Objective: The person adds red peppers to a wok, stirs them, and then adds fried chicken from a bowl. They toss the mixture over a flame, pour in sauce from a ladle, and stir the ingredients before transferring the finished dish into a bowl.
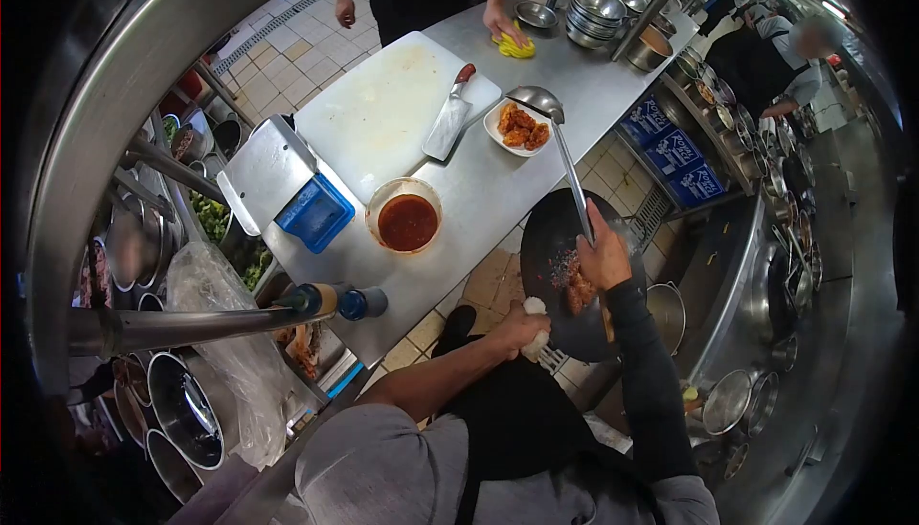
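My right hand (605, 255) is wrapped round the handle of a long metal ladle (571, 173), whose bowl hangs beside a white bowl (495, 121) of reddish fried pieces (523, 129). Closed round a whitish cloth (534, 326), my left hand (517, 328) is at the near-left rim of a dark wok (543, 267); whether it grips the wok's handle is hidden. Browned food pieces (577, 291) and small bits lie in the wok, below my right hand. A bowl of dark red sauce (408, 223) stands on the steel table (469, 209).
A cleaver (447, 126) lies on a white cutting board (369, 104). Across the table a person's hand (496, 20) presses a yellow cloth (515, 42). Stacked metal bowls (595, 16) stand far right; a blue container (316, 213) is at left. Another person is at far right.
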Demonstrator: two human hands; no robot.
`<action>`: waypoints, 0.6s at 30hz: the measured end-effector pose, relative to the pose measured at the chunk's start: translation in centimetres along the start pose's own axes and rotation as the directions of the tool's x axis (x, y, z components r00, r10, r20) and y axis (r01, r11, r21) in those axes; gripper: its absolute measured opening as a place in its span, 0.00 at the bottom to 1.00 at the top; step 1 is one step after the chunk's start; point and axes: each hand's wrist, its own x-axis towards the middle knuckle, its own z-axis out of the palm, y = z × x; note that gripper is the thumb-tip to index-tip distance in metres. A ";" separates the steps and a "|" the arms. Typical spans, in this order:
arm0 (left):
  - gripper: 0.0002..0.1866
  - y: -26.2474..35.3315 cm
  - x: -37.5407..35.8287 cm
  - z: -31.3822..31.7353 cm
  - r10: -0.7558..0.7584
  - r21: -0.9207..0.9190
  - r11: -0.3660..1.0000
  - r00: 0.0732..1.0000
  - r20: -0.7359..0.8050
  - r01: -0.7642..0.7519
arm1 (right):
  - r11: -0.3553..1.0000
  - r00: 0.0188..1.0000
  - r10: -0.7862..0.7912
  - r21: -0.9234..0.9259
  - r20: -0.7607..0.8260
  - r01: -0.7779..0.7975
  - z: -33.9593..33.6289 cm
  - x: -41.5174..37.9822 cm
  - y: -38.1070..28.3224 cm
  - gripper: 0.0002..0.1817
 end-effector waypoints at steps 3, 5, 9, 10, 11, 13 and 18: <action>0.41 -1.2 1.2 0.0 0.037 -0.010 0.999 0.999 -0.017 -0.037 | 0.998 0.999 -0.044 -0.050 0.014 0.044 0.6 0.7 0.9 0.38; 0.41 -1.7 1.5 0.0 0.069 -0.041 0.997 0.998 -0.005 -0.069 | 0.995 0.998 -0.060 -0.074 0.028 0.062 1.1 1.0 1.7 0.39; 0.39 -2.9 2.2 -0.4 0.051 -0.102 0.994 0.996 0.073 -0.043 | 0.974 0.990 -0.104 -0.193 0.096 0.121 -0.1 0.2 2.2 0.40; 0.39 -2.8 2.0 -0.5 0.054 -0.143 0.989 0.992 0.114 -0.037 | 0.967 0.985 -0.077 -0.231 0.153 0.112 -0.7 -0.3 1.9 0.40; 0.39 -2.7 1.9 -0.5 0.051 -0.142 0.989 0.992 0.112 -0.035 | 0.967 0.985 -0.076 -0.228 0.154 0.110 -0.9 -0.8 2.0 0.40; 0.39 -2.6 1.5 -0.6 0.052 -0.127 0.991 0.995 0.080 -0.042 | 0.964 0.987 -0.150 -0.210 0.063 0.160 -1.3 -2.1 2.0 0.38; 0.29 -0.7 -0.9 -1.0 0.084 -0.111 0.991 0.991 0.109 -0.072 | 0.980 0.982 -0.122 0.142 -0.146 0.143 -2.1 -6.1 2.9 0.34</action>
